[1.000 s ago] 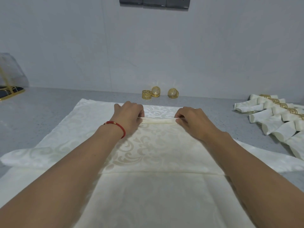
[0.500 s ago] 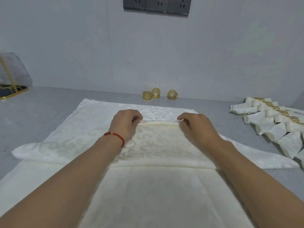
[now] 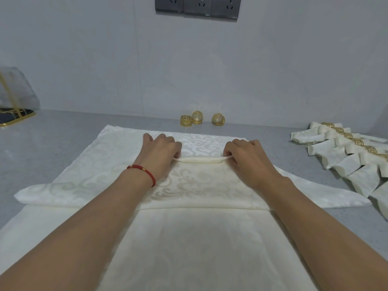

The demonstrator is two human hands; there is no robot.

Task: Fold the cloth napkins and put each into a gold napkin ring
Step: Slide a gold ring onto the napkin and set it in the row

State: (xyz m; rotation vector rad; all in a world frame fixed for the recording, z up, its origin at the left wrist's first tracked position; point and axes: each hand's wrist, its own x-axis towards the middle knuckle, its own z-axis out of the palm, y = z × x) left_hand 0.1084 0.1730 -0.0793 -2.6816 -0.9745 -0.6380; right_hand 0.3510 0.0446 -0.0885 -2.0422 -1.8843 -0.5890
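Note:
A cream damask napkin (image 3: 195, 185) lies folded across a stack of flat napkins (image 3: 189, 248) on the grey counter. Its far tip is rolled into a short tight roll (image 3: 199, 159). My left hand (image 3: 160, 153) pinches the roll's left end with curled fingers. My right hand (image 3: 245, 156) pinches its right end the same way. Three gold napkin rings (image 3: 196, 118) stand by the wall behind the napkin.
Several rolled napkins in gold rings (image 3: 354, 156) lie in a row at the right. A gold-framed clear stand (image 3: 14, 106) sits at the far left. The grey wall with a socket strip (image 3: 197, 6) runs close behind the counter (image 3: 52, 139).
Both hands have drawn the rolled tip a little toward me, and the roll looks thicker. The camera view has tilted slightly.

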